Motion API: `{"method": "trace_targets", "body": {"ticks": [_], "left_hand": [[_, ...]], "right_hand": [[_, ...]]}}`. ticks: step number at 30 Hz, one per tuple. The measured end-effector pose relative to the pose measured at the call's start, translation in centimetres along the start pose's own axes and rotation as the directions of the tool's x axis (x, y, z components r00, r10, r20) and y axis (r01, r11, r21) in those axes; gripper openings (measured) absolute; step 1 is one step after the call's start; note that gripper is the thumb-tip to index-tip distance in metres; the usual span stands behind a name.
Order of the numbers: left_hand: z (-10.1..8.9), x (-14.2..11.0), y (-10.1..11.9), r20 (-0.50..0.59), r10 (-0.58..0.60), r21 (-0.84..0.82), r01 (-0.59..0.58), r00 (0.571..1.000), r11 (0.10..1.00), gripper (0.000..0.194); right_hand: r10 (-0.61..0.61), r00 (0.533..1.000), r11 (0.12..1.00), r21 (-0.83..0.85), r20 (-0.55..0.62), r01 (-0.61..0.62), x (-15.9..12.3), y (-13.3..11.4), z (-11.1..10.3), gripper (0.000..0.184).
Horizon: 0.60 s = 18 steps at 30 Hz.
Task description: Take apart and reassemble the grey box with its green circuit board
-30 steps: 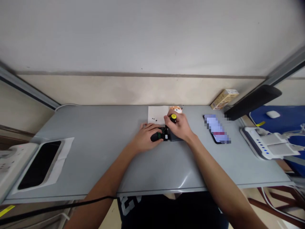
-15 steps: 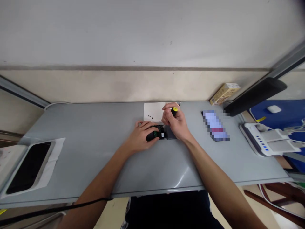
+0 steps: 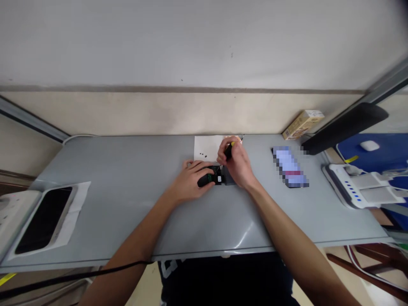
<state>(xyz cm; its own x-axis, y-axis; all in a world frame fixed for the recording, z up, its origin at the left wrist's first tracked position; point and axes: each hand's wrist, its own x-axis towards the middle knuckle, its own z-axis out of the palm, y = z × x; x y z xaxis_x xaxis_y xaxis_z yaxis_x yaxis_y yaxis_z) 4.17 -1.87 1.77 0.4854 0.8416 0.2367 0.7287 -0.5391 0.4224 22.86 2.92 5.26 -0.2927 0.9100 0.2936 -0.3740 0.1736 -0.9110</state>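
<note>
My left hand is closed around a small dark device with a green circuit board, pressing it to the table. In my right hand is a screwdriver with a black and yellow handle. The screwdriver leans, its thin shaft pointing down at the device; whether the tip touches is too small to tell. A dark grey flat part lies against the device's right side, partly hidden by my right hand. Just behind is a white sheet of paper with several tiny dark pieces on it.
A phone with a blurred screen lies to the right, near a small box and a white multi-port charger. At far left a dark-screened device rests on paper. A black cable crosses by my left forearm.
The screwdriver handle has tipped over in my right hand, and my fingers have shifted around it. My left hand stays on the device. The whole view has moved slightly.
</note>
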Motion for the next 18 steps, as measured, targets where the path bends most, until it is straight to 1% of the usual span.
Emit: {"method": "trace_targets", "body": {"ticks": [3, 6, 10, 12, 16, 18], "left_hand": [[-0.03, 0.04, -0.02, -0.001, 0.009, 0.004, -0.009, 1.0, 1.0, 0.019], [0.01, 0.04, -0.09, 0.006, 0.01, 0.006, -0.01, 1.0, 1.0, 0.019], [0.07, 0.03, -0.13, 0.006, 0.002, -0.004, -0.002, 1.0, 1.0, 0.021], [0.06, 0.05, -0.11, 0.011, -0.005, -0.009, 0.005, 1.0, 1.0, 0.022], [0.04, 0.07, -0.11, 0.012, -0.015, -0.006, 0.015, 1.0, 1.0, 0.023], [0.04, 0.04, -0.15, 0.01, -0.014, -0.003, 0.014, 1.0, 1.0, 0.022]], "right_hand": [[0.036, 0.999, 0.999, 0.004, 0.015, -0.036, 0.09, -0.31, -0.19, 0.041], [0.009, 1.0, 1.0, 0.005, -0.005, -0.009, 0.09, -0.19, -0.62, 0.035], [-0.029, 0.998, 0.999, -0.018, -0.06, 0.028, 0.12, 0.37, -0.86, 0.041], [-0.036, 0.997, 0.999, -0.041, -0.07, 0.034, 0.19, 0.41, -0.68, 0.04], [0.016, 0.999, 0.999, -0.03, -0.047, -0.018, 0.29, -0.12, -0.24, 0.046], [0.021, 0.998, 1.0, -0.022, -0.051, -0.022, 0.24, -0.29, -0.29, 0.041]]}}
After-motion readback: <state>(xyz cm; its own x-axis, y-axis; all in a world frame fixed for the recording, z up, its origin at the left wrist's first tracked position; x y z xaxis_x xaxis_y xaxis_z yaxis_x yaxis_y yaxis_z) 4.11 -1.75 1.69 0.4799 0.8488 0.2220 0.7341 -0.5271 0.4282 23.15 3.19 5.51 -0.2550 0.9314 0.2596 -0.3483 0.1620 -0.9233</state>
